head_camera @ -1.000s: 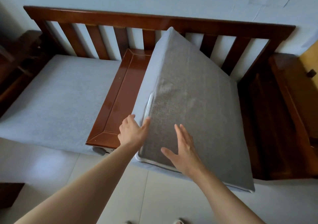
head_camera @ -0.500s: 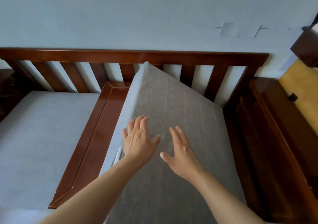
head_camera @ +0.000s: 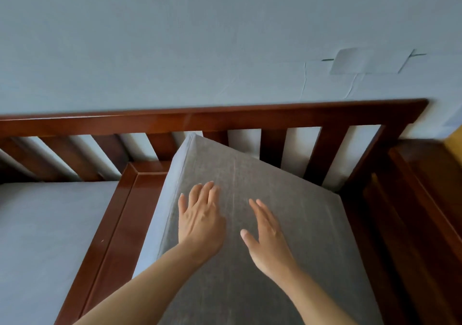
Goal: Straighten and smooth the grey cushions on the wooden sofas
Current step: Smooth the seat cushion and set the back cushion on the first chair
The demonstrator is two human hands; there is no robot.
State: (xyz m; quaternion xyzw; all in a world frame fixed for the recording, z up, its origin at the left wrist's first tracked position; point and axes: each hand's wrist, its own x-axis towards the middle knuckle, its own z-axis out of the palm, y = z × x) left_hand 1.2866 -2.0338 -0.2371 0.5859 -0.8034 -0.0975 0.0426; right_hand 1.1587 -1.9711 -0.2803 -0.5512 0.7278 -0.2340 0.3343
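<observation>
support: wooden sofa (head_camera: 225, 118) | left seat: flat grey cushion (head_camera: 50, 237) | right seat: tilted grey cushion (head_camera: 287, 174)

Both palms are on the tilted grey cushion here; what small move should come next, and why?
Probably press the cushion down and flat into its seat. It sits skewed, its far-left corner raised against the backrest slats, with the left hand and right hand spread open on top.
</observation>
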